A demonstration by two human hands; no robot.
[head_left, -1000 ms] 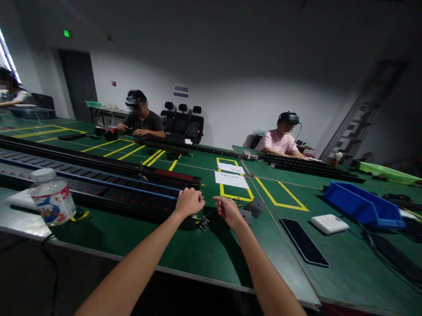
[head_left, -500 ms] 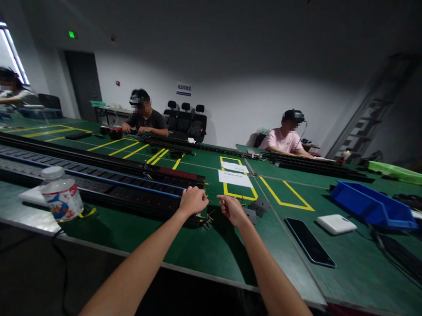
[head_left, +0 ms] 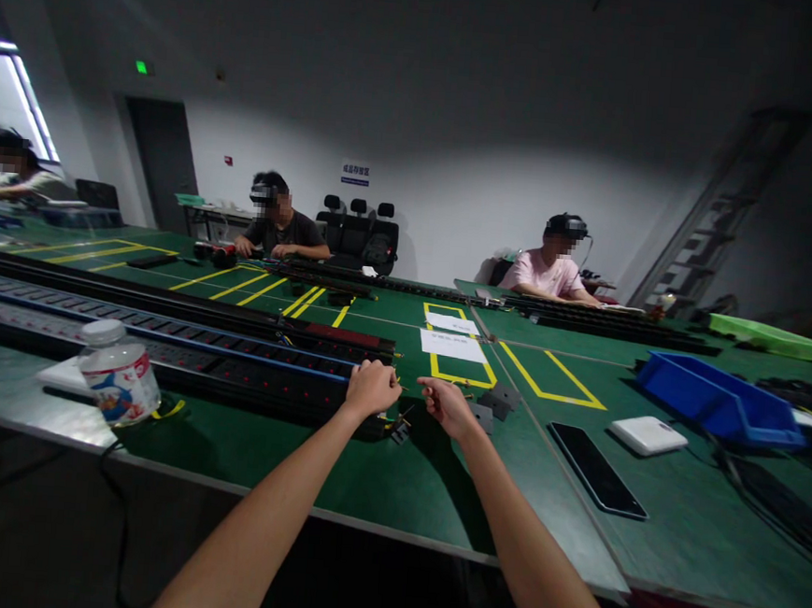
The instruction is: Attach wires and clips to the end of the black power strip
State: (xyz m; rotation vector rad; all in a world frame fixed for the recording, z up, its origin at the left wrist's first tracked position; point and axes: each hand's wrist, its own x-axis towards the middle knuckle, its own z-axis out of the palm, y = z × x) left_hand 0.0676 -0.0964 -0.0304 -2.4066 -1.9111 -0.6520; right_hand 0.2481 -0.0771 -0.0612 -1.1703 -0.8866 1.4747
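Presently: one long, black, blue-edged rail, flat on the green-topped table, end best steadied beneath the curled left hand, grip indeterminable; right hand just beyond, fingertips close, any pinched item indistinguishable.

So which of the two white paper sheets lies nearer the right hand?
The front sheet, the larger-looking one, just beyond the right hand; the other sheet lies behind it, farther off.

Long red-dotted black rail, blue strip along its length, lying flat on green table
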